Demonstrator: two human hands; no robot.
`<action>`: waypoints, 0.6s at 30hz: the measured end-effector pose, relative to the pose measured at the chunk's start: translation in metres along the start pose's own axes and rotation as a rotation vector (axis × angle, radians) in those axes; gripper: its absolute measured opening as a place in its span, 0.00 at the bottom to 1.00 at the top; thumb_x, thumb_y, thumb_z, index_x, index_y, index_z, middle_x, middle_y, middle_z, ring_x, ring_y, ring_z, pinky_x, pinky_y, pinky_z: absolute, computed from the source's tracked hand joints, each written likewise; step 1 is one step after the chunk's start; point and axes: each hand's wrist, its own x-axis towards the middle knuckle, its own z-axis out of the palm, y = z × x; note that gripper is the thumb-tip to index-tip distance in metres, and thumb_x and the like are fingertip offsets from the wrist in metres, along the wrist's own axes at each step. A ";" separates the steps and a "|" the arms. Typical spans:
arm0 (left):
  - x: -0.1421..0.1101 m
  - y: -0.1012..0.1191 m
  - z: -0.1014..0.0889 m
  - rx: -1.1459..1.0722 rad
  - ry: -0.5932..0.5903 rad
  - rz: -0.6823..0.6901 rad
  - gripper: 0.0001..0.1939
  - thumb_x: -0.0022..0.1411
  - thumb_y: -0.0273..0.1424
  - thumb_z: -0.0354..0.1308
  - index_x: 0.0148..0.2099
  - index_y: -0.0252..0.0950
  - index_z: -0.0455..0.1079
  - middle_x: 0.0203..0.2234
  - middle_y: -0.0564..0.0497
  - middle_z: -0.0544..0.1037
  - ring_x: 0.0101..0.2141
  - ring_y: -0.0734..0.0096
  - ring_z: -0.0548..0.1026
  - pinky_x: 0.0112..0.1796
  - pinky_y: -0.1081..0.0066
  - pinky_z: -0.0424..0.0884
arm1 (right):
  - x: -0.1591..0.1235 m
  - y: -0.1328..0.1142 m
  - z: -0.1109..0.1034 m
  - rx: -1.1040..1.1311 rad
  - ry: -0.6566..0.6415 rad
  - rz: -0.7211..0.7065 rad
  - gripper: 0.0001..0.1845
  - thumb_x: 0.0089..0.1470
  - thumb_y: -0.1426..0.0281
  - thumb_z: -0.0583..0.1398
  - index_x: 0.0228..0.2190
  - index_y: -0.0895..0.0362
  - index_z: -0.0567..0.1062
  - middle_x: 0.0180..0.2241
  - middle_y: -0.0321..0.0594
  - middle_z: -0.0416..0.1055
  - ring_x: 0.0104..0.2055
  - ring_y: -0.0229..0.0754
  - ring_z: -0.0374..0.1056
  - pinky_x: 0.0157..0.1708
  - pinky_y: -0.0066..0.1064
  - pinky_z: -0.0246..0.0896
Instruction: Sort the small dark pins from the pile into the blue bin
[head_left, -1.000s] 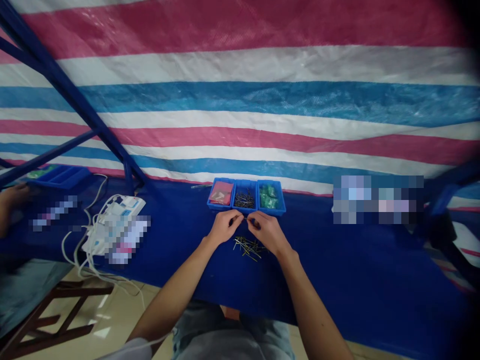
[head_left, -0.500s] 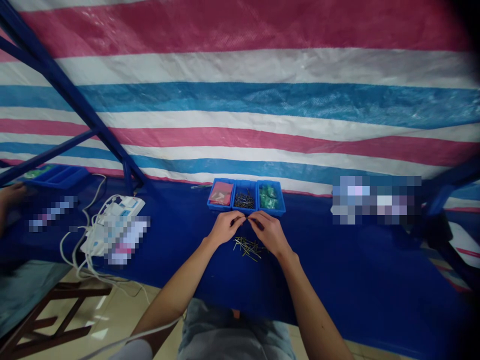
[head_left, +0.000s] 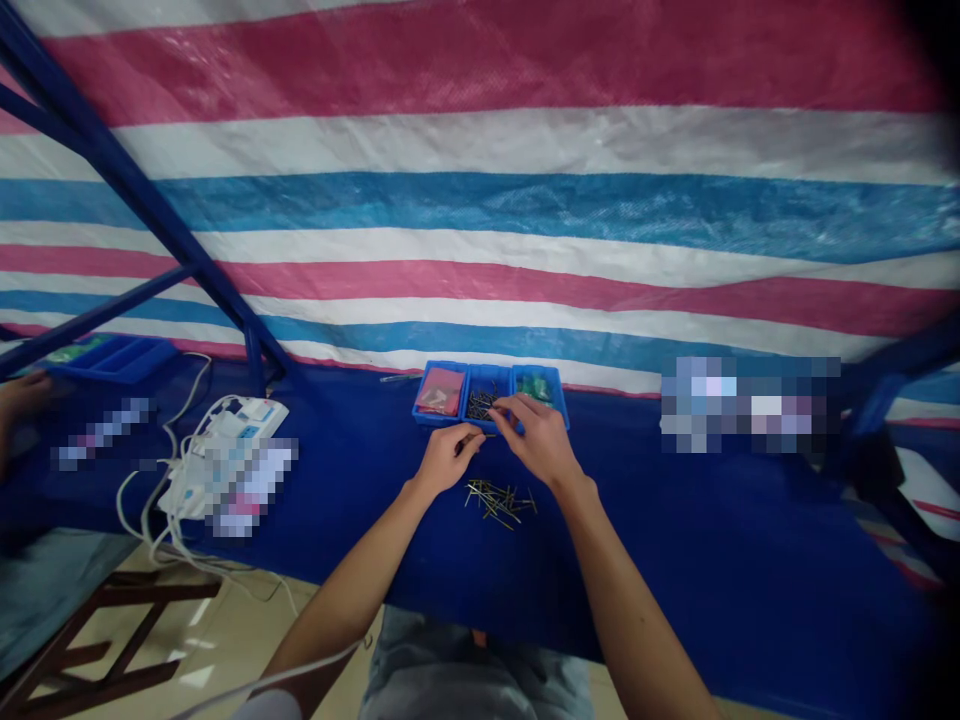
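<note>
My left hand (head_left: 450,455) is closed in a pinch in front of the blue three-compartment bin (head_left: 454,422). A thin metal screw (head_left: 486,436) pokes out from its fingertips to the right. My right hand (head_left: 534,432) reaches to the front of the middle compartment, its fingertips pressed together over the small dark screws (head_left: 484,398) in there. What these fingers grip, if anything, is too small to make out. On the table just below both hands lies a loose pile of long, thin, brass-coloured screw-like pieces (head_left: 496,502).
The bin's left compartment holds a pink packet (head_left: 441,388); the right one holds green plastic bags (head_left: 535,386), partly behind my hand. Left on the blue table are a white power strip (head_left: 251,425) and tangled cables (head_left: 150,510). Another person's hand (head_left: 26,390) is at the far left.
My right hand has parted from the left and moved up to the middle compartment. My left hand stays nearly in place with the thin screw.
</note>
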 end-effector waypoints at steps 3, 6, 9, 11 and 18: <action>0.000 0.001 -0.001 0.003 -0.001 0.014 0.13 0.70 0.35 0.53 0.35 0.33 0.73 0.23 0.52 0.75 0.23 0.75 0.69 0.28 0.76 0.62 | -0.007 0.001 0.002 0.002 0.001 0.013 0.10 0.66 0.65 0.55 0.41 0.55 0.76 0.34 0.41 0.75 0.35 0.41 0.72 0.34 0.30 0.63; 0.001 0.003 -0.002 0.003 -0.007 0.020 0.14 0.70 0.36 0.53 0.34 0.33 0.73 0.23 0.52 0.75 0.23 0.75 0.69 0.28 0.75 0.62 | -0.013 0.002 0.005 0.006 -0.005 0.019 0.10 0.66 0.65 0.56 0.40 0.55 0.76 0.34 0.41 0.75 0.34 0.41 0.72 0.33 0.30 0.63; 0.000 0.004 -0.002 -0.004 -0.012 0.012 0.15 0.70 0.37 0.53 0.34 0.33 0.73 0.23 0.51 0.75 0.23 0.75 0.69 0.28 0.75 0.62 | -0.018 0.000 0.006 0.018 -0.012 0.022 0.10 0.66 0.65 0.55 0.40 0.55 0.76 0.34 0.42 0.75 0.34 0.41 0.72 0.33 0.31 0.63; 0.000 0.003 -0.002 -0.001 -0.009 0.006 0.16 0.70 0.37 0.52 0.35 0.32 0.73 0.23 0.51 0.75 0.23 0.75 0.68 0.28 0.75 0.62 | -0.019 -0.003 0.005 0.040 -0.007 0.032 0.11 0.66 0.65 0.55 0.39 0.55 0.76 0.34 0.42 0.75 0.33 0.41 0.71 0.34 0.31 0.64; -0.001 -0.005 -0.008 0.114 -0.176 0.011 0.17 0.68 0.40 0.55 0.37 0.34 0.79 0.18 0.53 0.73 0.20 0.76 0.66 0.26 0.75 0.61 | 0.003 0.018 -0.041 0.280 0.240 0.251 0.16 0.60 0.56 0.59 0.39 0.54 0.79 0.29 0.40 0.76 0.29 0.42 0.71 0.29 0.33 0.66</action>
